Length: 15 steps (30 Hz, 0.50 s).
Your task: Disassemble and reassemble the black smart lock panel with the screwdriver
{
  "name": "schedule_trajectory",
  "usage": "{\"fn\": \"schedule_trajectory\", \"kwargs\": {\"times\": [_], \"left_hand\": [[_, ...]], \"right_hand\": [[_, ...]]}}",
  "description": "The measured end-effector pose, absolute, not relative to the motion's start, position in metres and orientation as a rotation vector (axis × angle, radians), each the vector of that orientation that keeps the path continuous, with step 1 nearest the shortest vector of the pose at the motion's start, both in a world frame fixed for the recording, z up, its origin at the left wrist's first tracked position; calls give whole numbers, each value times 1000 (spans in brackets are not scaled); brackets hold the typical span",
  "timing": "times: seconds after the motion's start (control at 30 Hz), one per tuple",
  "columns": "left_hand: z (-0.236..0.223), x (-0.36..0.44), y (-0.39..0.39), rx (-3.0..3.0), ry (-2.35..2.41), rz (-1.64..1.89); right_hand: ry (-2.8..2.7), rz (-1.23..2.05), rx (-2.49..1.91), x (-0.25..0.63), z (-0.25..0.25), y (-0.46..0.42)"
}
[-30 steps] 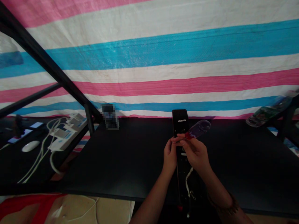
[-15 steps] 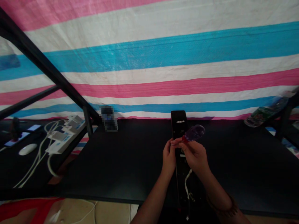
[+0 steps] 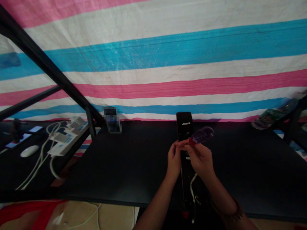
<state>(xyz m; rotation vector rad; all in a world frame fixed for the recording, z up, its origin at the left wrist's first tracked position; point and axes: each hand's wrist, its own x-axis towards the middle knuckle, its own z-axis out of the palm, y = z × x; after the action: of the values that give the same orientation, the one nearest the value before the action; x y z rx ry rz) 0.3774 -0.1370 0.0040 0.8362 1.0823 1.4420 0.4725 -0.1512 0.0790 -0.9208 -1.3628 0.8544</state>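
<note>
A screwdriver (image 3: 202, 134) with a clear purple handle and red collar lies tilted in my right hand (image 3: 201, 159), whose fingers close round it near the collar. My left hand (image 3: 174, 158) meets the right one, its fingers pinched together close to the tool's front end. What they hold is hidden, and the screwdriver's tip cannot be made out. Beneath both hands runs a long, narrow black panel (image 3: 184, 128) with white labels and small holes. From its near part comes a white cable (image 3: 192, 188) with a small plug at its end.
The panel rests on a black table (image 3: 124, 166). A plastic bottle (image 3: 266, 118) leans at the back right. To the left, beyond a black metal frame (image 3: 69, 89), are a white power strip (image 3: 63, 143), cables and a white mouse (image 3: 29, 151). A striped sheet (image 3: 153, 73) hangs behind.
The screwdriver handle has shifted slightly to the right and its angle has changed a little. Both hands stay nearly in place, and the whole view has moved slightly.
</note>
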Motion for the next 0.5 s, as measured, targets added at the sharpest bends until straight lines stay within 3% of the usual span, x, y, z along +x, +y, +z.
{"fn": "schedule_trajectory", "kwargs": {"times": [0.5], "left_hand": [[11,378,-138,852,1062,1445]], "right_hand": [[-1276,806,-955,471,88,-149]]}}
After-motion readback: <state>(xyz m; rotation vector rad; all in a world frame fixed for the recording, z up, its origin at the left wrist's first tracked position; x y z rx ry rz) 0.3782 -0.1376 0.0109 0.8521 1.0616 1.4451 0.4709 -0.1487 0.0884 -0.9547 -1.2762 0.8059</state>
